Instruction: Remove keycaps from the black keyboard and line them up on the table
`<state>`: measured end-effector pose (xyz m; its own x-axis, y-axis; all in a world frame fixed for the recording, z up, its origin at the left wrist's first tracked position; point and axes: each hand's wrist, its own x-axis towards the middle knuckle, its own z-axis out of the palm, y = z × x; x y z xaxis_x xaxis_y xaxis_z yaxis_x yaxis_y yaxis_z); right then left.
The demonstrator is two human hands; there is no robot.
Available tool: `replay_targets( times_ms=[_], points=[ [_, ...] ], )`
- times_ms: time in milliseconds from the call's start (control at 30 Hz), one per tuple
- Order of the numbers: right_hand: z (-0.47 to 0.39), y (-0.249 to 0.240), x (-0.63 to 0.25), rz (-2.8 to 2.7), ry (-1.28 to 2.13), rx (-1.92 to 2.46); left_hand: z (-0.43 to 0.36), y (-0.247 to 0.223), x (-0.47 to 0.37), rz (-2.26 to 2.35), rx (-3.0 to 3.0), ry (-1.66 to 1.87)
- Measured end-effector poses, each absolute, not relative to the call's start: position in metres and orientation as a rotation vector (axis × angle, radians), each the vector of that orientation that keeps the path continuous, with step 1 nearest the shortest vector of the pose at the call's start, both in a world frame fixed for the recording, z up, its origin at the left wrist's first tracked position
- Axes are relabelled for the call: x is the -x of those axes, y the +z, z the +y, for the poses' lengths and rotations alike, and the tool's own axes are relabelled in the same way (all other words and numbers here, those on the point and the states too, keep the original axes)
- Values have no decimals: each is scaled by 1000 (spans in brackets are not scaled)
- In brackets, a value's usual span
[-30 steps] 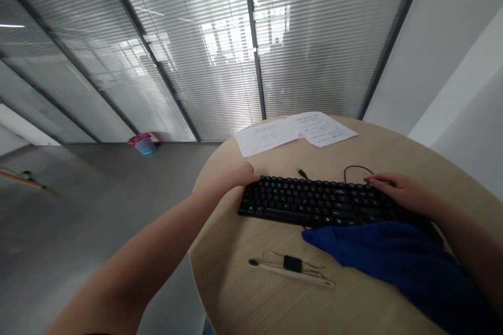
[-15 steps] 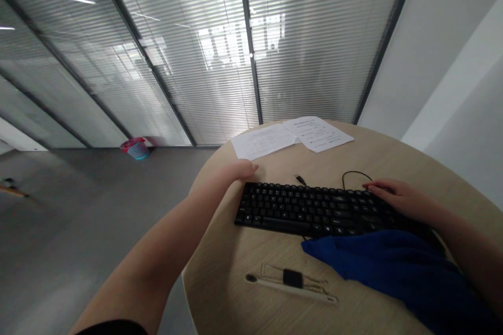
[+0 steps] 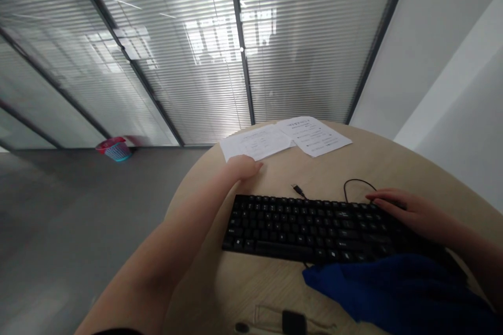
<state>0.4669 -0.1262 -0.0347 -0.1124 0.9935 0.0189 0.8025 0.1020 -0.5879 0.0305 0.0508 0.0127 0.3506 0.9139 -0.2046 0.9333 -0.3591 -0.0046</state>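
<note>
Keyboard [image 3: 283, 225], black and full-size, lying across the near half of a round wooden table [image 3: 322, 172], its keys facing up. Largest in the field is the glass partition [image 3: 298, 73] with horizontal blinds and dark uprights, met at the right by a white wall [image 3: 444, 47] and at the lower left by a grey floor [image 3: 118, 220]. The pale table top stands close to the partition. Blue cloth [image 3: 385, 288] spreads over the lower right and hides the near right part of the keyboard. On the floor, at the foot of the partition, sits a lattice basket [image 3: 118, 153], red above and turquoise below; its contents cannot be made out from this angle. Two printed sheets [image 3: 314, 138] lie near the far edge of the table, one overlapping the other. The right hand [image 3: 408, 209] rests on the far right part of the keyboard, fingertips together at its back edge; whether it grips cannot be told. The left hand [image 3: 242, 166] is beyond the keyboard's far left corner, apart from it and beside the sheets, its fingers largely concealed, so that open or closed cannot be told. Smallest are a black block [image 3: 294, 323] among thin pale rods, at the lower margin; a looped black cable [image 3: 356, 180] near the right hand; and a USB plug [image 3: 297, 190] just beyond the keyboard.
</note>
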Motion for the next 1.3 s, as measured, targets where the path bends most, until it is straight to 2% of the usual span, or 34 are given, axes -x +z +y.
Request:
replay_targets(
  times_ms=[200, 500, 967, 1133, 1300],
  points=[
    [-126, -37, -472, -1934, 677, 1789, 34, 23, -3, 1799, -2447, 37],
    [-127, -26, -461, -1914, 679, 1856, 28, -8, -7, 1634, -2505, 372],
    [-130, -29, -467, -1903, 657, 1848, 29, -12, -2, 1614, -2478, 461],
    [-131, -28, -467, -1857, 677, 1854, 15, 9, 11, 1518, -2444, 614],
    [-130, -32, -469, -1810, 709, 1882, -13, 44, 16, 1163, -2493, 258]
  ],
)
